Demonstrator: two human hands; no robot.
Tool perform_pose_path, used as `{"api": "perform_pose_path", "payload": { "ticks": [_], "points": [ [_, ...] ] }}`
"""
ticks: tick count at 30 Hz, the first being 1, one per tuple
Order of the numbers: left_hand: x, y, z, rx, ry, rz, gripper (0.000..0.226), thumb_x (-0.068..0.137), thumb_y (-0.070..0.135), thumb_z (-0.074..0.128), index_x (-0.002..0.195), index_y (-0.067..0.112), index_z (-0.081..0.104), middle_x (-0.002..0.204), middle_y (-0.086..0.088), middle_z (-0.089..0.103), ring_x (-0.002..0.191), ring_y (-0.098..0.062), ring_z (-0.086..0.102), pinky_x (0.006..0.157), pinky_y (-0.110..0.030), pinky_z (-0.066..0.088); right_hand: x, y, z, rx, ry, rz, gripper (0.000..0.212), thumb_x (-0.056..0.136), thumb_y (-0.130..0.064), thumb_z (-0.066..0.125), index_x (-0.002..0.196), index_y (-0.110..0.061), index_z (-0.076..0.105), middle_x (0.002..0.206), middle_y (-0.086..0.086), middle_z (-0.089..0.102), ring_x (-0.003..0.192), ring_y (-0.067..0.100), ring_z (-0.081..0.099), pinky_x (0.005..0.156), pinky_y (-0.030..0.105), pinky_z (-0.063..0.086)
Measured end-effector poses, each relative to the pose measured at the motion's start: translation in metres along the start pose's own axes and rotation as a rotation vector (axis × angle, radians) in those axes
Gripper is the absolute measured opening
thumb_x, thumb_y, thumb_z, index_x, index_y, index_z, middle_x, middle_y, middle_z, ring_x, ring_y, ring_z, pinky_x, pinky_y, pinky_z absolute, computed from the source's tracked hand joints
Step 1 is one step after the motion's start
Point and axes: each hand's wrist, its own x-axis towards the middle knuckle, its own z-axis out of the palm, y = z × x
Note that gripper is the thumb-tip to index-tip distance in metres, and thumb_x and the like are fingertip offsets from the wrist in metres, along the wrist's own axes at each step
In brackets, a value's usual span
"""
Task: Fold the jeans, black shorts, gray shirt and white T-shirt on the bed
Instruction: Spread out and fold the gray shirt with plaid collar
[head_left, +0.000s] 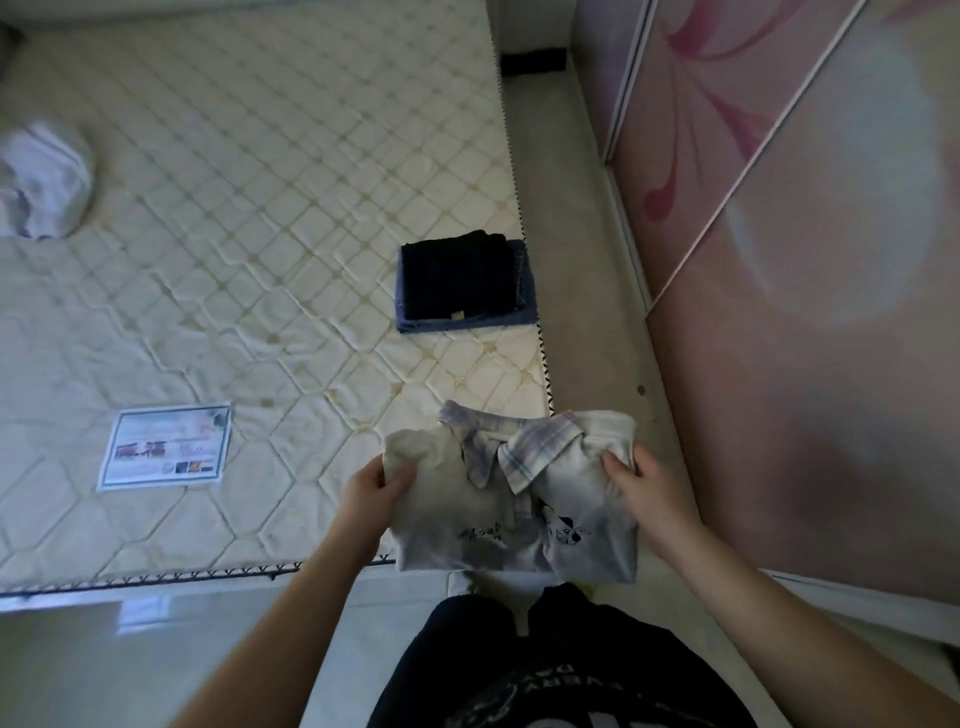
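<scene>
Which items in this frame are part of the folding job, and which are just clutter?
Job items:
- gray shirt, folded, held by left hand and right hand
- black shorts, folded, stacked on the jeans
- white T-shirt, still crumpled at the far left of the bed

Lying about:
- printed label on the mattress
- wardrobe doors
</scene>
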Motion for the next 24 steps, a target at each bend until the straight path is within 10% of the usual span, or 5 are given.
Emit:
{"api": "perform_pose_path", "payload": {
  "ticks": [24],
  "points": [
    [0.177, -0.118, -0.016, 0.041, -0.053, -0.200, 0.008, 0.081, 0.039, 0.066, 0.087, 0.034, 0.070, 0.090, -0.001, 0.075, 0.091, -0.024, 0.070, 0.085, -0.049, 0.057, 0.179, 0.121, 0.086, -0.220, 0.013, 0.123, 0.019, 0.096, -0.032, 0.059, 0.112, -0.026, 0.067, 0.099, -0.005, 0.075, 0.096, 0.016, 0.069, 0.083, 0.035, 0.053]
  ]
}}
